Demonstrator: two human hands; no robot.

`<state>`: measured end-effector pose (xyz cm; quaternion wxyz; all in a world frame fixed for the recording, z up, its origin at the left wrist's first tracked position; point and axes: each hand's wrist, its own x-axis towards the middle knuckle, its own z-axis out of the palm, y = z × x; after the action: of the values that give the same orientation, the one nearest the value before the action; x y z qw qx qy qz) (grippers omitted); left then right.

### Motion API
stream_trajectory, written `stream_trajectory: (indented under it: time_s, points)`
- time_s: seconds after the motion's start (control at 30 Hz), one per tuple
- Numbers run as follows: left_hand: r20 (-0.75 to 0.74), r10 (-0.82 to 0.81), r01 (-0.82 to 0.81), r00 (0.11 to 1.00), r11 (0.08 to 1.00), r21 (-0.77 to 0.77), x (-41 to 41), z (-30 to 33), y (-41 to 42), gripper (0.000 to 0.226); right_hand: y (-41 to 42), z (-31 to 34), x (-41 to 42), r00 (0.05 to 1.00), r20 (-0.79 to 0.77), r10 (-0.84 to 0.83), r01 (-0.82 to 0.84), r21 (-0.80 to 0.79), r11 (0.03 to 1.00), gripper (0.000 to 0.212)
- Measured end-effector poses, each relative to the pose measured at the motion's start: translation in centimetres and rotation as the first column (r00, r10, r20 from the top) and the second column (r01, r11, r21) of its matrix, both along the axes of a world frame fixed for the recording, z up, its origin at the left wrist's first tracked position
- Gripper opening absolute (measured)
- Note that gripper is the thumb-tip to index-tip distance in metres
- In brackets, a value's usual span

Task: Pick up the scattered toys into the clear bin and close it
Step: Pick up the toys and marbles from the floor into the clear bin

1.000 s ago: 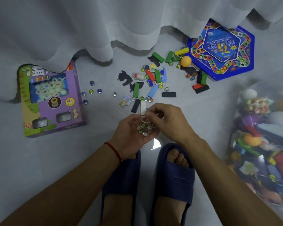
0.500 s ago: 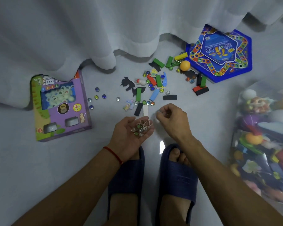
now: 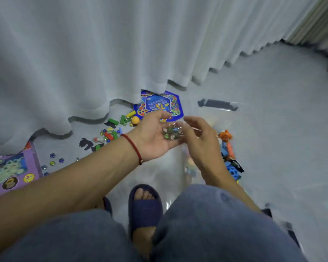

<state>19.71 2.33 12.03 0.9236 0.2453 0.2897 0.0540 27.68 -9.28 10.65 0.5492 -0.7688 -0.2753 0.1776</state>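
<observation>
My left hand is palm up, cupped open w/ a small heap of marbles and wire bits resting in it. Right hand just beside, fingers loosely spread, gripping nothing, nearly touching the heap. Both hover over the near-left edge of the clear bin, which sits to my right, lid off, w/ toys in it. Left of my hands, on the floor: blocks, orange ball, more marbles by the purple box. Blue board lies behind, partly under the curtain.
</observation>
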Motion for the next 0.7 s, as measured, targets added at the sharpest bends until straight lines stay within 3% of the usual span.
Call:
stream_trajectory:
  time_s: [0.07, 0.13, 0.23, 0.3, 0.5, 0.6, 0.7]
  points:
    - [-0.011, -0.121, 0.122, 0.993, 0.991, 0.052, 3.0, 2.4, -2.2, 0.051, -2.3, 1.9, 2.0, 0.885, -0.452, -0.110, 0.154, 0.061, 0.986, 0.017]
    - [-0.052, -0.219, 0.224, 0.974, 0.968, 0.115, 5.3, 3.9, -4.5, 0.058, -4.5, 2.5, 4.2, 0.686, -0.718, -0.117, 0.254, 0.086, 0.963, 0.021]
    - [-0.102, -0.294, 0.308, 0.950, 0.936, 0.171, 6.5, 4.8, -6.8, 0.066, -7.6, 1.8, 6.8, 0.493, -0.862, -0.115, 0.398, 0.107, 0.911, 0.034]
    - [-0.142, -0.281, 0.306, 0.949, 0.928, 0.212, 6.1, 4.4, -6.9, 0.064, -9.3, 1.3, 7.7, 0.447, -0.877, -0.176, 0.476, 0.067, 0.877, 0.036]
    - [-0.256, -0.066, 0.145, 0.965, 0.941, 0.306, 2.3, 1.5, -2.7, 0.044, -11.0, 0.6, 8.3, 0.473, -0.828, -0.301, 0.478, -0.046, 0.877, 0.046]
    - [-0.328, 0.016, 0.110, 0.945, 0.926, 0.361, -0.9, 0.1, 0.0, 0.028, -9.3, 0.6, 8.2, 0.574, -0.754, -0.320, 0.429, -0.055, 0.902, 0.042]
    - [-0.407, 0.112, 0.077, 0.907, 0.904, 0.420, -4.4, -2.3, 2.6, 0.023, -5.3, 1.6, 6.6, 0.716, -0.661, -0.224, 0.242, -0.066, 0.968, 0.030]
